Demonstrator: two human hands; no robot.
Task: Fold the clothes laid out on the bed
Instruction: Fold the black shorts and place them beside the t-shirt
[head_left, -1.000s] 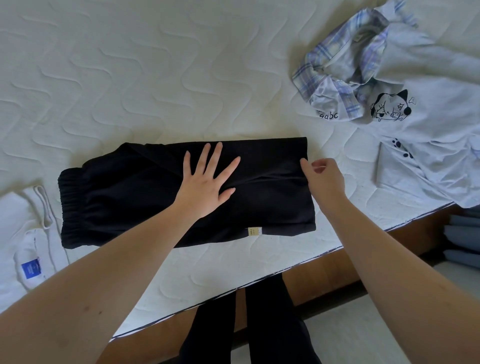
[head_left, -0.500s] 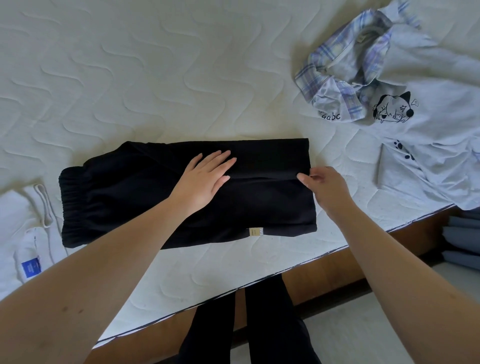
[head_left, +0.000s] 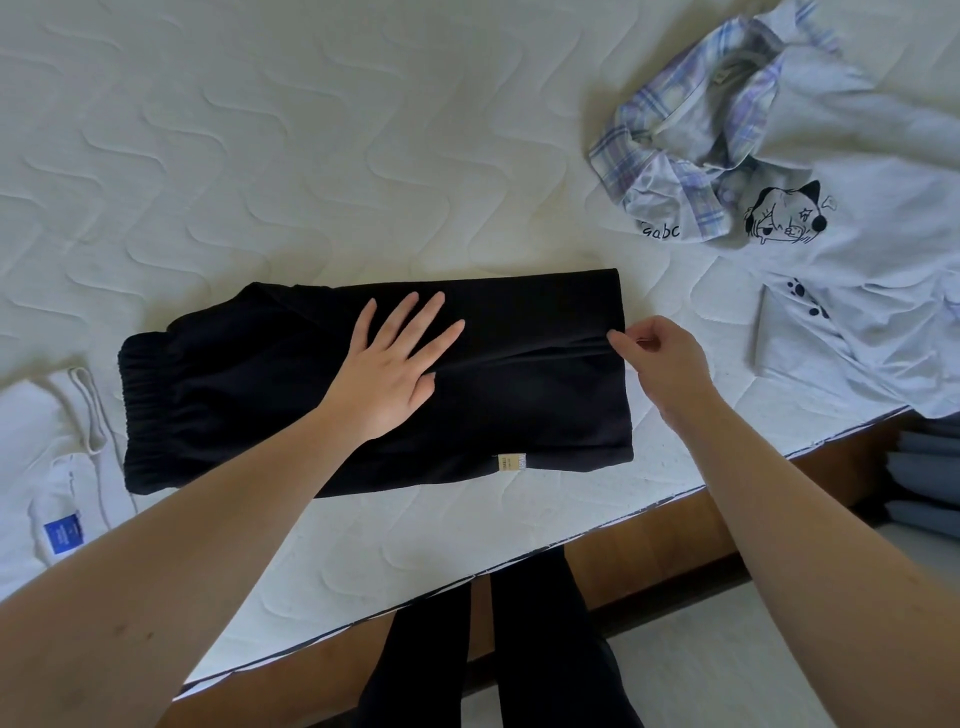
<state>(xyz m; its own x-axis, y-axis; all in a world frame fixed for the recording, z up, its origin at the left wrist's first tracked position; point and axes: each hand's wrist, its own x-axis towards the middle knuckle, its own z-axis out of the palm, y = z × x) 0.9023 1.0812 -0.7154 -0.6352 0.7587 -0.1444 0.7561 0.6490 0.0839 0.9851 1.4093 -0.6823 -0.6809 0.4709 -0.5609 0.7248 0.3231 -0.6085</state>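
Observation:
Black trousers lie folded in half across the white quilted mattress, waistband to the left and a small beige label at the near edge. My left hand rests flat on the middle of the trousers, fingers straight and spread. At the trousers' right folded edge my right hand pinches the fabric, and a crease runs from the pinch toward my left hand.
A pale T-shirt with a cat print and a plaid shirt lie crumpled at the right. A white garment with a blue tag lies at the left. The mattress edge and wooden bed frame run along the front.
My left hand slid a little and spread its fingers again on the trousers. My right hand shifted along the right edge and now pinches it, raising a crease.

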